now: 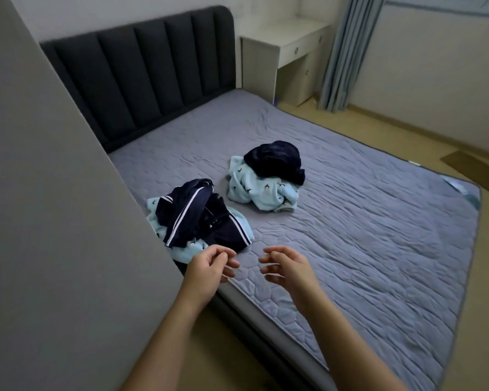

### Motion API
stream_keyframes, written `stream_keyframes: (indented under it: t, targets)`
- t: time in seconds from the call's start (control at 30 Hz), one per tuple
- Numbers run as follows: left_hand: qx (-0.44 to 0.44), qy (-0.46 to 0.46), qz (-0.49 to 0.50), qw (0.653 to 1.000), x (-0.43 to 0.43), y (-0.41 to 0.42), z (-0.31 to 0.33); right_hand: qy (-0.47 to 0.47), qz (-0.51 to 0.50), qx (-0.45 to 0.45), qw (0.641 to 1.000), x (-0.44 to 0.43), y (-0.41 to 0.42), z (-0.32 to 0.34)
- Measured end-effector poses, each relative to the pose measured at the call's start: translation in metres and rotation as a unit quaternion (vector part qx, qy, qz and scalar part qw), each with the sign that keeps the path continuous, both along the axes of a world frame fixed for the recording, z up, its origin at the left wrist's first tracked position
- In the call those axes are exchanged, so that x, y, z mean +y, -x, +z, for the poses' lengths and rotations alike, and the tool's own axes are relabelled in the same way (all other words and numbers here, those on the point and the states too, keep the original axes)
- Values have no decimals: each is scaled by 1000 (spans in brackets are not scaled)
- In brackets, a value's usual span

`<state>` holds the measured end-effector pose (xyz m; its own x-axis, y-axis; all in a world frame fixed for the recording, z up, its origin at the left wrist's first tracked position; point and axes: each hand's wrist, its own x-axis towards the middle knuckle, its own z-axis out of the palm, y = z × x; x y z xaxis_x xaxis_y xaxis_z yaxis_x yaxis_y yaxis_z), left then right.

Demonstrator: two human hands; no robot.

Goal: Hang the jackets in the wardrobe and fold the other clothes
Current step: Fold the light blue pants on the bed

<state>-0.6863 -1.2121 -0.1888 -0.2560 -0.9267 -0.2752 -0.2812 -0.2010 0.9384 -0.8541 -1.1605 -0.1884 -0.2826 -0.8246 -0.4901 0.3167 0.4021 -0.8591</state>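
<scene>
Grey quilted bed [350,235] carries two clothing piles. Centre left: navy white-striped garment [192,215] on a light-blue garment [185,251]. Frame centre: dark navy garment [274,159] on light-blue patterned fleece [260,190]. Left hand [209,266] and right hand [287,268], lower centre, are apart, fingers loosely curled, holding nothing.

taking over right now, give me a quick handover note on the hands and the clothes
Left hand: empty, fingers loosely curled, beside the near pile.
Right hand: empty, loosely curled, above the bed edge.
Clothes: crumpled on the bed in the near pile and a far pile, each a dark garment on light blue cloth; the near one's is white-striped.
Done: nothing folded in view.
To do: hang the jackets, fold the rest.
</scene>
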Motion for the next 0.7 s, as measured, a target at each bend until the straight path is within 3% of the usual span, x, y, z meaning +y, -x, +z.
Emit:
stream_keyframes:
  t: [0.27, 0.5, 0.6, 0.7]
  targets:
    - [-97, -3, -11, 995, -123, 53, -66, -47, 25, 23, 998, -125, 51, -39]
    - [-221, -13, -87, 971, -236, 102, -149, -108, 52, 97, 988, -220, 88, -107]
    - [-336, -13, -140, 931, -273, 105, -199, -125, 85, 125, 981, -256, 89, -162]
    - [-461, -7, -211, 862, -303, 96, -264, -162, 121, 156, 967, -276, 81, -235]
